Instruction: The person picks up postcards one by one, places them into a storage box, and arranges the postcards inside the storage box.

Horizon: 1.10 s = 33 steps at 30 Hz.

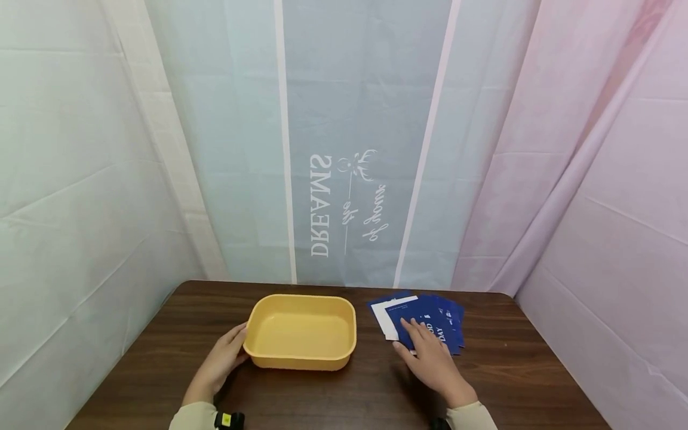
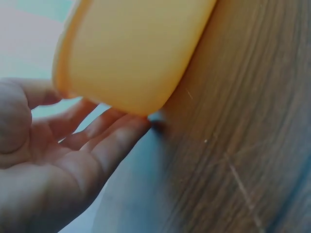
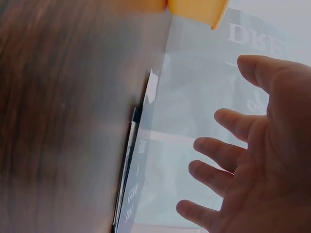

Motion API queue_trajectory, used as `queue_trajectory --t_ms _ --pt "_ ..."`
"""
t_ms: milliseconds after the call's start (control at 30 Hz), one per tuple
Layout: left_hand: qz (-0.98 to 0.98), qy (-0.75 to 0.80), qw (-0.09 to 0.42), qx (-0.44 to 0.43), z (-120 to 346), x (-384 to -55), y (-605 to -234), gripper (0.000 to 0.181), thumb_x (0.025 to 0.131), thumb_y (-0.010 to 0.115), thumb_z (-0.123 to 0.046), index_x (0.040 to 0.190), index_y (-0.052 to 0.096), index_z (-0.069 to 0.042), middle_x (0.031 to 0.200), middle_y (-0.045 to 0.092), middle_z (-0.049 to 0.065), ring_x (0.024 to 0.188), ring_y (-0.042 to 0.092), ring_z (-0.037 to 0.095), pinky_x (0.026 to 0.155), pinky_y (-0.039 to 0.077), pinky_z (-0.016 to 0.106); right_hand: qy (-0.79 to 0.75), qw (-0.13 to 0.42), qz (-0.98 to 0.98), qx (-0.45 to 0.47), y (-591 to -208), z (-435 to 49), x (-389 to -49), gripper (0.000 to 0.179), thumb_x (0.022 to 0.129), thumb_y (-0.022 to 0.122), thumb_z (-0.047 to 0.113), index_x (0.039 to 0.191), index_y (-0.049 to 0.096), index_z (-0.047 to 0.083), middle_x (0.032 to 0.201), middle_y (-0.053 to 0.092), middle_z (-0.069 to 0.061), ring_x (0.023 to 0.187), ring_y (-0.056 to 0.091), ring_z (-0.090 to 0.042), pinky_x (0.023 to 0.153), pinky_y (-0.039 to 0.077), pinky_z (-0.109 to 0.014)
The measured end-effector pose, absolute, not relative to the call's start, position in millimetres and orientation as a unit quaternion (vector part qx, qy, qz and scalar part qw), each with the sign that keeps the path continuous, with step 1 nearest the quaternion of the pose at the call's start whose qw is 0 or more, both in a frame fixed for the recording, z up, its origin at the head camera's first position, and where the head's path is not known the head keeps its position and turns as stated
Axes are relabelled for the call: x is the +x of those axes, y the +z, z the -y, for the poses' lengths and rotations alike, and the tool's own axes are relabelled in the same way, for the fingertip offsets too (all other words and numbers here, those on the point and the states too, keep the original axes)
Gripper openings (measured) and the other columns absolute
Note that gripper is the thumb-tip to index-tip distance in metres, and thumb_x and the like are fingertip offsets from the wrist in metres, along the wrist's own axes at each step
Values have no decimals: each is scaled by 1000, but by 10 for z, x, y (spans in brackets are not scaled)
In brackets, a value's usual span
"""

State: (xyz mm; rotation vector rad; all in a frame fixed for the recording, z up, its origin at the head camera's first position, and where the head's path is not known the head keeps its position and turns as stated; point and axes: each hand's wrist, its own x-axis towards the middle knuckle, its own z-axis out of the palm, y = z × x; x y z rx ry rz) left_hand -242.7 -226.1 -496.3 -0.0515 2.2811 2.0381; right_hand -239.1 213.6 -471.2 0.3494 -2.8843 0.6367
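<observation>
A yellow rectangular plastic basin (image 1: 300, 331) stands on the dark wooden table. My left hand (image 1: 221, 357) is at its left end; in the left wrist view, the relaxed fingers (image 2: 119, 141) touch the outer wall, some tips hidden behind it. To the right lies a fanned, overlapping pile of dark blue cards (image 1: 412, 310) with white lettering and one white area. Over the near side of this pile is my right hand (image 1: 430, 361), fingers spread. Seen from the right wrist, those fingers (image 3: 214, 150) hover apart from the cards (image 3: 130, 194) and hold nothing.
The table (image 1: 516, 370) has wood grain and rounded far corners. Behind it hangs a pale blue-grey curtain (image 1: 365, 89) with mirrored white writing. White cloth (image 1: 70, 179) closes off the left side, pinkish-white cloth (image 1: 618, 239) the right.
</observation>
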Motion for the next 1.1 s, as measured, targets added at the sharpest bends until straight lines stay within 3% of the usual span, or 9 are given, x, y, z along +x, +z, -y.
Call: queue_trajectory --t_ms 100,433,867,1100 --pt "-741 669 56 -14 2226 -2411 -4953 58 111 39 -30 152 27 8 155 27 34 139 35 45 104 45 51 216 83 966 114 -4708 -2159 -2395 61 101 57 46 151 47 12 153 43 -20 142 34 -45 104 26 -76" --pt "-711 698 80 -5 2094 -2354 -5003 58 109 41 -29 153 24 5 157 22 32 143 29 45 111 34 58 234 95 961 115 -4713 -2173 -2385 61 99 60 45 148 50 10 150 46 -21 139 36 -47 100 27 -79" --pt "-700 694 146 81 2023 -2332 -5013 69 109 45 -34 159 13 1 161 11 31 145 24 43 111 36 54 279 31 954 106 -4628 -2242 -2393 65 101 55 51 152 45 12 155 40 -19 144 28 -45 106 19 -78" --pt "-694 686 181 125 2011 -2323 -5015 69 109 42 -37 160 10 -2 159 20 28 140 36 35 109 41 51 324 8 939 114 -4641 -2295 -2428 67 101 53 52 154 42 12 157 34 -21 145 26 -46 110 21 -72"
